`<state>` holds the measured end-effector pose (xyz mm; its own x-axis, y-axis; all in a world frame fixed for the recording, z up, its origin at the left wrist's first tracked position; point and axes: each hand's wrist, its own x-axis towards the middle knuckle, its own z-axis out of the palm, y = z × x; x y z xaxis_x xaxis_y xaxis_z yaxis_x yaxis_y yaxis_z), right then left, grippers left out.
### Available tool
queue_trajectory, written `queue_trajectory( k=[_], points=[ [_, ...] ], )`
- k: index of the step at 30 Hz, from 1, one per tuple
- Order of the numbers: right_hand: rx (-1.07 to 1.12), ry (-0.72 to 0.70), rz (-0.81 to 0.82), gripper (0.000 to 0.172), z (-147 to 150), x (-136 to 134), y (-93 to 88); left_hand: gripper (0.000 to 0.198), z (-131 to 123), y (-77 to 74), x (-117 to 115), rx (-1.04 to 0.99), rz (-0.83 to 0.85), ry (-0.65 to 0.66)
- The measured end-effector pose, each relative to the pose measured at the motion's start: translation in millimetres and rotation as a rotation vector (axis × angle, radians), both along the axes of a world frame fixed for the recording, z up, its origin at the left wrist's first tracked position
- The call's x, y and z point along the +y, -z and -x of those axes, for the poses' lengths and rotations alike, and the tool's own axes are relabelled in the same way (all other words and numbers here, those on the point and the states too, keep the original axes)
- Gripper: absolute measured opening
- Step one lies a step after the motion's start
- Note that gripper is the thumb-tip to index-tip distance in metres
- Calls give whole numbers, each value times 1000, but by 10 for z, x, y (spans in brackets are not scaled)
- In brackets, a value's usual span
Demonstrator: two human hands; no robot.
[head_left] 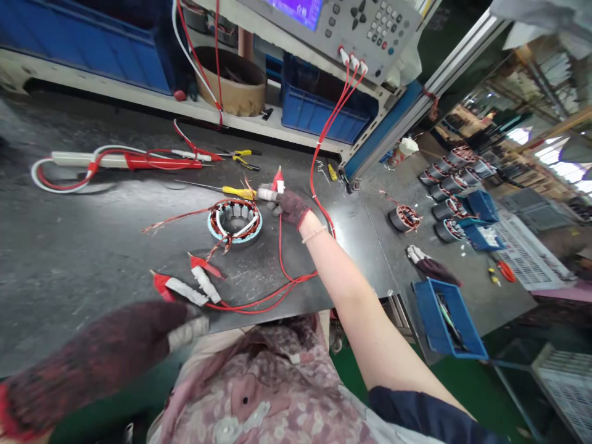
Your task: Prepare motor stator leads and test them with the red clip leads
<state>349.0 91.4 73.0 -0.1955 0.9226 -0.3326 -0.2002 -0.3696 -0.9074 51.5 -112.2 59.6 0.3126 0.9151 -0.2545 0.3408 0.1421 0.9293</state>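
A motor stator with copper windings and loose wire leads lies on the dark bench. My right hand, in a dark glove, reaches out just right of it and is closed on a red and white test clip on a red lead. My left hand, also gloved, hovers low near the bench's front edge; its fingers are blurred, pointing right toward two more red and white clips. A yellow-handled screwdriver lies just behind the stator.
A test meter with red leads stands at the back. A red and white probe and yellow pliers lie behind. To the right are several stators, a spare glove and blue bins.
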Motion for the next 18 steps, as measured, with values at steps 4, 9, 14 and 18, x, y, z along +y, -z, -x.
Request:
queue_trajectory(
  k=[4,9,14,18],
  points=[
    [138,-16,42,28,167,40,23,54,-356,-232,717,457,-541,164],
    [263,211,-56,32,-41,-424,116,60,-950,60,1068,767,-857,418],
    [236,492,-202,39,-725,-782,20,64,-1359,222,621,867,-970,465],
    [99,731,-221,36,-1381,-1056,-139,64,-1712,223,431,845,-949,402]
  ],
)
